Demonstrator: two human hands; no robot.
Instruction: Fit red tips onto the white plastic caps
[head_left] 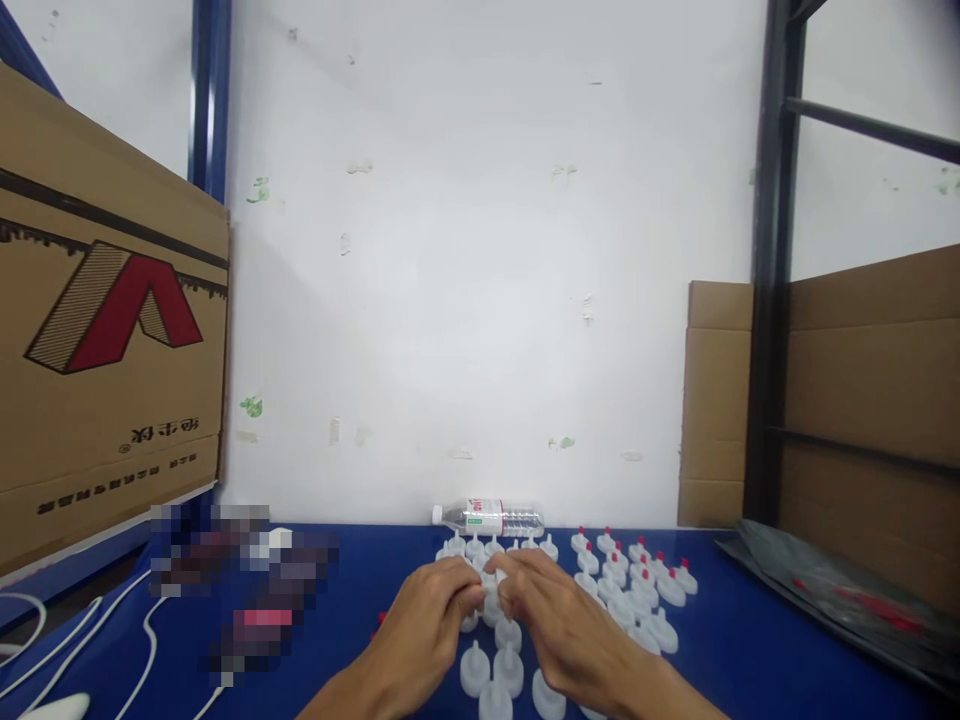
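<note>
My left hand (431, 622) and my right hand (549, 612) are close together over a group of small white squeeze bottles (508, 668) with narrow nozzles. The left thumb and fingers are pinched, but what they hold is hidden. At the right fingertips shows a bit of white plastic (501, 577) that looks like a bottle's nozzle, and the fingers are closed around it. To the right stand several squeeze bottles with red caps (671, 588). Loose red pieces (381, 618) peek out behind the left hand.
A clear water bottle (487, 518) lies on its side against the wall. On the blue table (375, 560) there are white cables (146, 640) and blurred items at left. A grey plastic bag (825, 590) lies at right. Cardboard boxes (112, 400) stand beside the table.
</note>
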